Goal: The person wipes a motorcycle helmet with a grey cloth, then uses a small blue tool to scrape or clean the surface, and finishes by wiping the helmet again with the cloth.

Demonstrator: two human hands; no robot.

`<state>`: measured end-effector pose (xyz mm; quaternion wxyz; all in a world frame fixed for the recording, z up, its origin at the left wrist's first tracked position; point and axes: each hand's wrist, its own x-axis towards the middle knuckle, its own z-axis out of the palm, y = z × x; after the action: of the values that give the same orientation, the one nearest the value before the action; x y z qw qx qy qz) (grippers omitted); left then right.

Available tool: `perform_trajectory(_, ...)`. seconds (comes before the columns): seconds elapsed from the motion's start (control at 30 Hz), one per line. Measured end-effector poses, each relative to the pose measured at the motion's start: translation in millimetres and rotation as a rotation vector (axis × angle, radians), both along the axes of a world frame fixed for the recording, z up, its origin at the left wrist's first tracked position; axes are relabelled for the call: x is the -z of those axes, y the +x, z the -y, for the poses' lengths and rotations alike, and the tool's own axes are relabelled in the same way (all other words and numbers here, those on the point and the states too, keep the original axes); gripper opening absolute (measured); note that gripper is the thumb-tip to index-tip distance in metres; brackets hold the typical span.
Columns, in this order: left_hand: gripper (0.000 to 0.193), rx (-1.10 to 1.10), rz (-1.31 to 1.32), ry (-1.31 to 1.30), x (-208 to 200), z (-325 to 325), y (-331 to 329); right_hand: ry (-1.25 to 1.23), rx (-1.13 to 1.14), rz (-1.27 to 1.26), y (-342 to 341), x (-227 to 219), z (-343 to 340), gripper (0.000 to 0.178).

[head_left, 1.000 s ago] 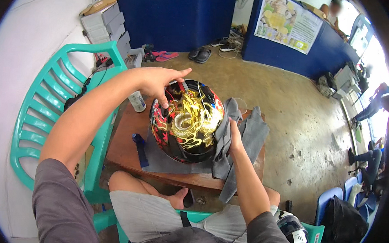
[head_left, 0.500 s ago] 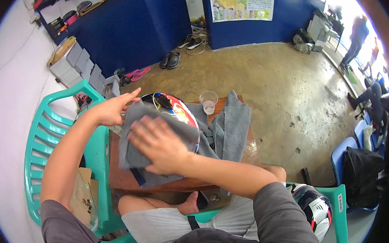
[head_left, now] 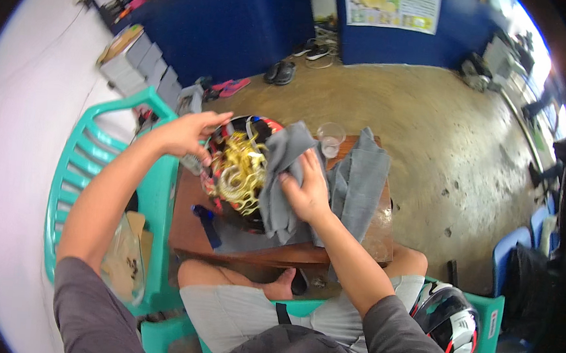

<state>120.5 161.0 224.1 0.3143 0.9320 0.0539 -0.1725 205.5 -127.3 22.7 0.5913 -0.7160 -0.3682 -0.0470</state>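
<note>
A glossy helmet (head_left: 238, 173), black and red with a gold dragon-like design, rests on a wooden table (head_left: 187, 225) before me. My left hand (head_left: 195, 135) curves round its far left side, thumb apart from the fingers. Against its right side my right hand (head_left: 308, 193) presses a bunched grey cloth (head_left: 281, 176), fingers laid over the folds. Another grey cloth (head_left: 366, 176) lies crumpled to the right, and more grey fabric is spread under the helmet. A dark blue strap-like piece (head_left: 207, 226) lies at the helmet's near left.
A clear plastic cup (head_left: 331, 140) stands behind the cloths. To the left is a green plastic chair (head_left: 65, 194); a white and black helmet (head_left: 453, 326) sits by my right thigh. Shoes (head_left: 280, 73) lie on the floor near a blue partition (head_left: 241, 29).
The cloth, which was spread over the helmet's near left, is now bunched at its right side with my right hand. The gold design now faces up. My view has shifted.
</note>
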Motion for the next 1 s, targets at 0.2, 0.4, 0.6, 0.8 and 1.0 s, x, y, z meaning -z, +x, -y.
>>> perform_trajectory(0.2,0.115,0.126,0.126,0.136,12.1,-10.2,1.0,-0.502,-0.34,0.943,-67.9,-81.0,0.7,0.097)
perform_trajectory(0.4,0.114,0.234,0.152,0.302,7.0,-10.0,7.4,-1.207,-0.54,1.472,-105.3,-96.5,-112.4,0.09)
perform_trajectory(0.6,0.129,0.294,0.091,0.44,2.5,-1.9,12.4,-1.597,-0.531,1.706,-128.0,-77.4,-177.9,0.086)
perform_trajectory(0.8,0.131,0.284,0.131,0.383,12.4,-13.6,11.4,-1.362,-0.497,1.97,-151.9,-70.0,-102.4,0.082)
perform_trajectory(1.0,0.135,0.317,0.162,0.348,10.5,-16.1,13.6,-1.931,-0.793,1.667,-146.4,-108.9,-168.8,0.078)
